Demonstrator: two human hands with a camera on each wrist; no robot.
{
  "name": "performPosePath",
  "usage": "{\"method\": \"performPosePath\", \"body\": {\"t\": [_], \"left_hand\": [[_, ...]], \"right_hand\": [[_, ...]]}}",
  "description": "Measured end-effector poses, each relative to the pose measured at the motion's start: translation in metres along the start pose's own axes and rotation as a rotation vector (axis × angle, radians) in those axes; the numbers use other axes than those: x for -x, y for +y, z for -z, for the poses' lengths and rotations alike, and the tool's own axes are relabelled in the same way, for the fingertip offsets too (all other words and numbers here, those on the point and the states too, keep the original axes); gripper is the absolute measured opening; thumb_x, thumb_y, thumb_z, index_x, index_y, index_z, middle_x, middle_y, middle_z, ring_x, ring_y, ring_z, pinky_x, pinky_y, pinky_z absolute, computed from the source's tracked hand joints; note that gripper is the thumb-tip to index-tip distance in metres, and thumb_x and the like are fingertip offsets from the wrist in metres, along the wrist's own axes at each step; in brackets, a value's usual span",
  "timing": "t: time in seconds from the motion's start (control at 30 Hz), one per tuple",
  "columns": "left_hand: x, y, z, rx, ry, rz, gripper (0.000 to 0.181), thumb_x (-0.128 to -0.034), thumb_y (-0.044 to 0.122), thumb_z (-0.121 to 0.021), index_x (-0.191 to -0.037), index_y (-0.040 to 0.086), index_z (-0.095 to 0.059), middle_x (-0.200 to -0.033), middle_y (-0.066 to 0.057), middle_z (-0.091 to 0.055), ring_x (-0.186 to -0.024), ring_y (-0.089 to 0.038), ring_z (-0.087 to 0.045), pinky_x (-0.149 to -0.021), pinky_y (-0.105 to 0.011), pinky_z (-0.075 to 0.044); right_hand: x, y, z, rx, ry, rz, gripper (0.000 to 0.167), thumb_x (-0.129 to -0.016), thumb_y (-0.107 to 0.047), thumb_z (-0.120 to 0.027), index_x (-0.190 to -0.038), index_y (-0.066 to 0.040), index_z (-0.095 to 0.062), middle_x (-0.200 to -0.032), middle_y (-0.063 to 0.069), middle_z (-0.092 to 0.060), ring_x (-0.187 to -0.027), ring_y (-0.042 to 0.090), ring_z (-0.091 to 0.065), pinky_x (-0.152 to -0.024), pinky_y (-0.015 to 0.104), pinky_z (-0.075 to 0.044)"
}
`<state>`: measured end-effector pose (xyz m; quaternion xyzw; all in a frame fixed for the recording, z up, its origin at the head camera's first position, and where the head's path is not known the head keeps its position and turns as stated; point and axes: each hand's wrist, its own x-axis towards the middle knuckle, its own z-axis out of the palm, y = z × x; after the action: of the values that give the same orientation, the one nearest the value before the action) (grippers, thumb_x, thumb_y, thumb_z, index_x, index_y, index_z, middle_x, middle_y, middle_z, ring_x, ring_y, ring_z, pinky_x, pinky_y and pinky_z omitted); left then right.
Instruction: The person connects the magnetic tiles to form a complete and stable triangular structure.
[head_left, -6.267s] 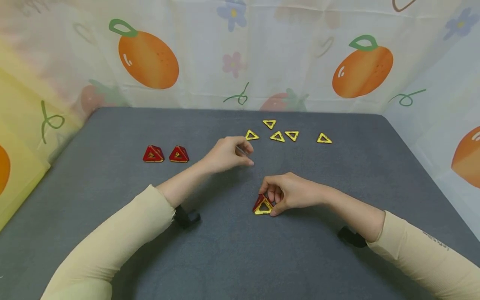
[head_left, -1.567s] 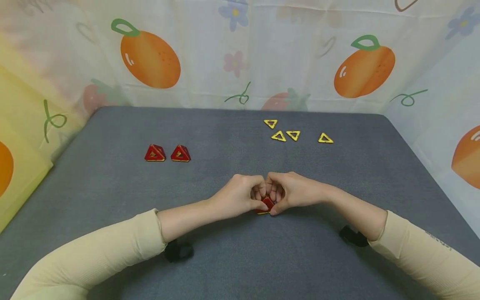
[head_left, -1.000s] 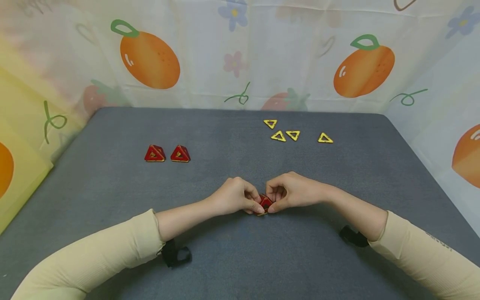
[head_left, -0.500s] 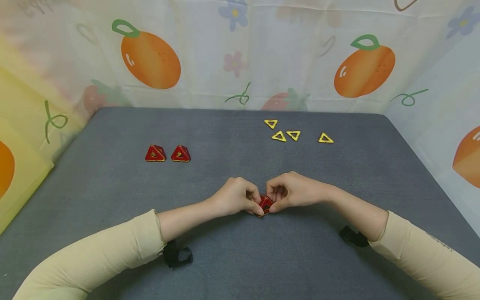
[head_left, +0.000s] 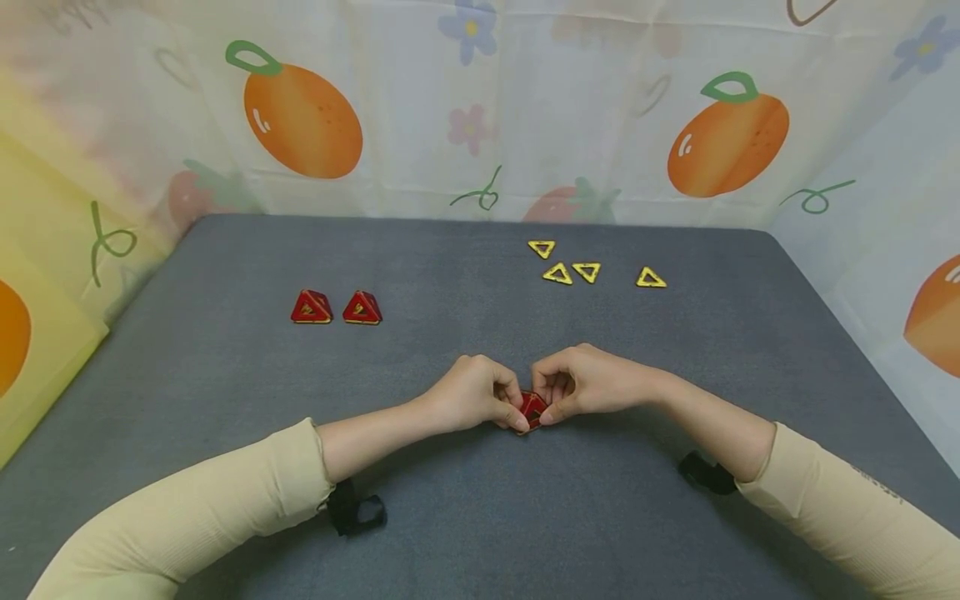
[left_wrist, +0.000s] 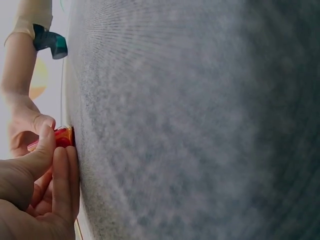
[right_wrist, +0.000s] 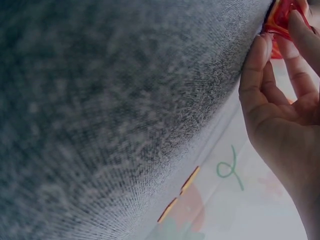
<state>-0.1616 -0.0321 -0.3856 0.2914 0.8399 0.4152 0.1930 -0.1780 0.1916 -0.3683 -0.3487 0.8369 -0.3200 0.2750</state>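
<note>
A small red pyramid of triangular tiles with gold edges (head_left: pixel 533 406) sits on the dark grey table, between my two hands in the head view. My left hand (head_left: pixel 472 393) pinches its left side with thumb and fingers. On its other side, the thumb and fingers of my right hand (head_left: pixel 596 381) hold it too. Both wrist views show red and gold tile parts between the fingertips, close to the table surface. The fingers cover much of the pyramid, so how its tiles meet is partly hidden.
Two finished-looking red pyramids (head_left: pixel 311 307) stand at the back left. Several flat yellow triangle tiles, one of them farther right (head_left: pixel 650 277), lie near the back edge. A printed curtain (head_left: pixel 585 142) hangs behind the grey table (head_left: pixel 450 525).
Since the oldest frame, my left hand has come down from the yellow triangles to the pyramid, and the leftmost yellow triangle has left its place. During the last second both hands barely move.
</note>
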Motion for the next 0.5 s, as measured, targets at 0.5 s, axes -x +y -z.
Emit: {"method": "performPosePath", "body": {"t": [0.5], "left_hand": [[-0.0031, -0.0086, 0.01, -0.025, 0.127, 0.02, 0.014, -0.0803, 0.022, -0.082, -0.082, 0.011, -0.073, -0.077, -0.002, -0.073, -0.062, -0.002, -0.054, -0.059, -0.019, -0.045]], "right_hand": [[-0.0086, -0.0067, 0.0065, -0.017, 0.15, -0.081, 0.015, -0.083, -0.026, -0.08, -0.083, -0.018, -0.067, -0.079, -0.004, -0.074, -0.072, 0.009, -0.068, -0.065, 0.024, -0.052]]}}
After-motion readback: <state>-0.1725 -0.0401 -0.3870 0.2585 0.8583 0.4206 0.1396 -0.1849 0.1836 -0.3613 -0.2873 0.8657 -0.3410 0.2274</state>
